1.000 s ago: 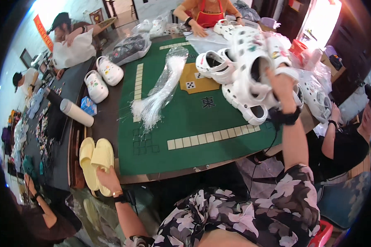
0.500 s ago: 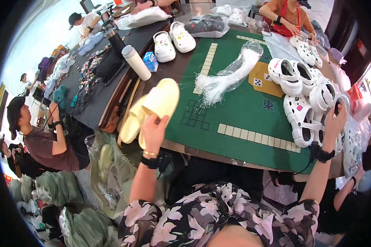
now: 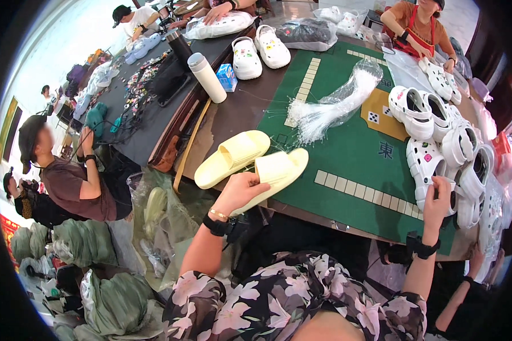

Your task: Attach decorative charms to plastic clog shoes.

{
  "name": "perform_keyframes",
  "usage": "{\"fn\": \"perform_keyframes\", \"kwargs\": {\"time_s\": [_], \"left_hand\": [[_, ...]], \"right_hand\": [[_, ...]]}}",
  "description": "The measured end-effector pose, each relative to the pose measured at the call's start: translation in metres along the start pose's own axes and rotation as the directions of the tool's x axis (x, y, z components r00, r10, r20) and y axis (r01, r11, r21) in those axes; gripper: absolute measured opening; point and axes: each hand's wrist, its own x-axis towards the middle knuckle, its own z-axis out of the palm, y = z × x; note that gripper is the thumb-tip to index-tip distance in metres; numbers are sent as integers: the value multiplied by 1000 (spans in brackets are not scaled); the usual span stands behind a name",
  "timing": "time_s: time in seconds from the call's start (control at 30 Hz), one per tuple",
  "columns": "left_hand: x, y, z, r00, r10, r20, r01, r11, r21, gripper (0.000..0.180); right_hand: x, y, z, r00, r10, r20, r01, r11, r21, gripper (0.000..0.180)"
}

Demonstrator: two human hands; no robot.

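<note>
My left hand (image 3: pixel 242 193) is closed on the side of a pale yellow slide slipper (image 3: pixel 281 170), at the table's near edge. Its mate, another pale yellow slide slipper (image 3: pixel 233 159), lies just left of it on the brown tabletop. To the right, my right hand (image 3: pixel 436 204) is up beside a pile of white clogs (image 3: pixel 424 162), its fingers loosely bent and apart with nothing seen in them. Whether it touches the nearest clog, I cannot tell. Decorative charms dot several of the clogs. A bundle of clear plastic fastener strands (image 3: pixel 330 111) in a bag lies beyond the slippers.
A green mat (image 3: pixel 347 153) covers much of the table. At the back left stand a white bottle (image 3: pixel 207 79), a blue box (image 3: pixel 227 78) and a pair of white clogs (image 3: pixel 246 59). A co-worker (image 3: pixel 418 25) handles clogs at the far right. Green sacks (image 3: pixel 85 244) lie lower left.
The yellow slippers have come down and right, from being held up together to lying side by side at the table edge. My right hand has drawn back from the clog pile toward me.
</note>
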Motion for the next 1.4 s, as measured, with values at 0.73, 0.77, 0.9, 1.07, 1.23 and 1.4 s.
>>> {"fn": "perform_keyframes", "kwargs": {"time_s": [0.73, 0.77, 0.9, 1.07, 1.23, 1.4], "left_hand": [[-6, -20, 66, 890, 308, -337, -174, 912, 373, 19], [-10, -10, 70, 877, 321, -357, -225, 932, 286, 20], [-10, 34, 94, 869, 303, -392, -278, 953, 120, 22], [16, 78, 122, 912, 320, -258, -326, 945, 20, 36], [18, 62, 125, 973, 231, -19, -231, 973, 12, 57], [30, 28, 128, 844, 399, -359, -275, 896, 349, 64]], "right_hand": [[-70, -105, 70, 889, -98, 447, -105, 908, 406, 16], [-69, -105, 70, 900, -90, 427, -108, 903, 416, 15], [-60, -107, 68, 942, 41, 332, -186, 889, 418, 20], [-53, -87, 76, 916, 321, 241, -400, 680, 614, 33], [-64, -72, 63, 884, 375, 277, -466, 741, 484, 45], [-79, -78, 72, 835, 328, 441, -494, 800, 340, 54]]}}
